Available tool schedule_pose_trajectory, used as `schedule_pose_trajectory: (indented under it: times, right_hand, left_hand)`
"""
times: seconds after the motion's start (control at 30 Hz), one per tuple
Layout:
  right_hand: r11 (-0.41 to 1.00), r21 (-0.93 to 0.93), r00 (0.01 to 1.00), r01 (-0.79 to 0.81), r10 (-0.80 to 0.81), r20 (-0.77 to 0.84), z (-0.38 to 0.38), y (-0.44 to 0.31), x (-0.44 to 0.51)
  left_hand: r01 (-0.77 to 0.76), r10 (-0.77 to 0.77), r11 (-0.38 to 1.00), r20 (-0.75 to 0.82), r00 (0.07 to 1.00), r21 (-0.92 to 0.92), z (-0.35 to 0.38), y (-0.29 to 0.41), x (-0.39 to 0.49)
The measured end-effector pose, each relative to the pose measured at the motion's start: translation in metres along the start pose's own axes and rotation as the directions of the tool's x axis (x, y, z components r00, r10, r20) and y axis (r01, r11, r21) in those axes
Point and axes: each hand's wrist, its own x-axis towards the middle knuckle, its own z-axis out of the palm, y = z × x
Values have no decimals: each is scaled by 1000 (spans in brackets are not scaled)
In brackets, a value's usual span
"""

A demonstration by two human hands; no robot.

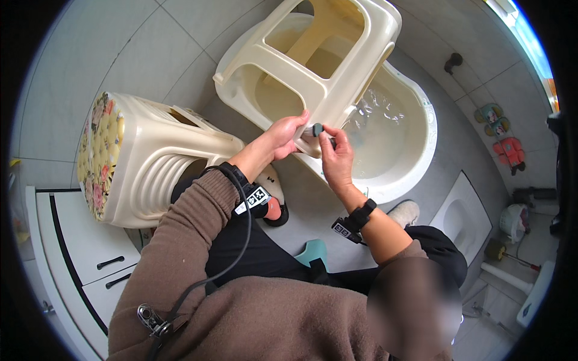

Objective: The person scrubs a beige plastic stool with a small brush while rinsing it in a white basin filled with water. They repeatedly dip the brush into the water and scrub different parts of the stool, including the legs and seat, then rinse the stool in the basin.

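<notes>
A cream plastic stool point(289, 67) lies tipped across a white plastic baby bathtub point(417, 167) with cloudy water in it. My left hand point(284, 135) grips the end of one stool leg near the tub's front rim. In my right hand point(337, 155) is a small brush point(318, 130) with a dark grey-green head, held at that leg end. Its handle is mostly hidden by my fingers. Whether the bristles touch the plastic, I cannot tell.
To the left, a second cream stool point(149, 153) lies on its side, its flowered seat point(101, 158) facing outward. Behind it is a white cabinet point(74, 234). A squat toilet point(463, 216), toilet brush point(496, 250) and white pipe point(508, 277) are at right.
</notes>
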Motion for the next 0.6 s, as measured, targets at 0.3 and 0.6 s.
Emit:
schedule_pose_trajectory:
  times: [0.3,0.6]
  right_hand:
    - [919,-383,932,93,55,358,-33,-28,35]
    - [964,-249,987,95,-58,152,3,-12,8]
  left_hand:
    - [-57,57,998,5,998,23,-5,0,-1]
    - [-60,62,998,-76,995,27,-1,-1,-1]
